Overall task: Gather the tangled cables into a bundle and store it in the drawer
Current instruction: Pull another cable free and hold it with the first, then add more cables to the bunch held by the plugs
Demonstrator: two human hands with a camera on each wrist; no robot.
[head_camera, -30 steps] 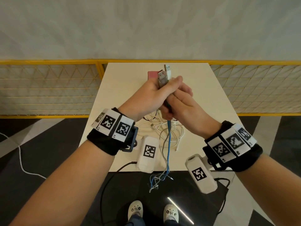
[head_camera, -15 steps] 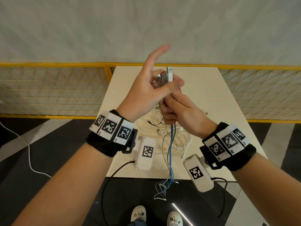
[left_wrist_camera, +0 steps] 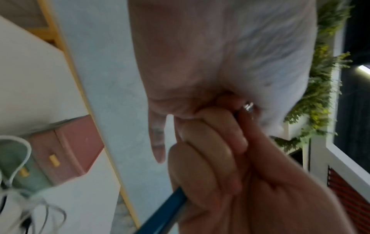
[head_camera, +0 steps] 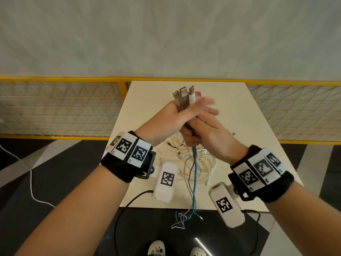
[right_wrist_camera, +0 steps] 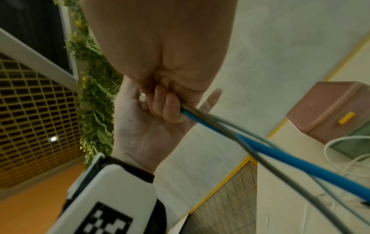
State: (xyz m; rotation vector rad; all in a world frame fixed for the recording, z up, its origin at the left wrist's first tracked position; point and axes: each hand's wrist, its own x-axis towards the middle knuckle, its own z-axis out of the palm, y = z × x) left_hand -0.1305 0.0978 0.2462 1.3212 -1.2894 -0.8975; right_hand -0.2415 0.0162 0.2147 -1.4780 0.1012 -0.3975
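Cables, blue and grey strands with metal USB plugs (head_camera: 181, 97), are held upright above the cream surface (head_camera: 245, 115). Right hand (head_camera: 206, 134) grips the strands; left hand (head_camera: 171, 117) clasps the plugs. Pink drawer box (right_wrist_camera: 328, 110) lies beyond both hands.

No words or brands can be read; the wristbands (head_camera: 129, 150) carry only square black-and-white code markers, their tiny corner characters illegible.
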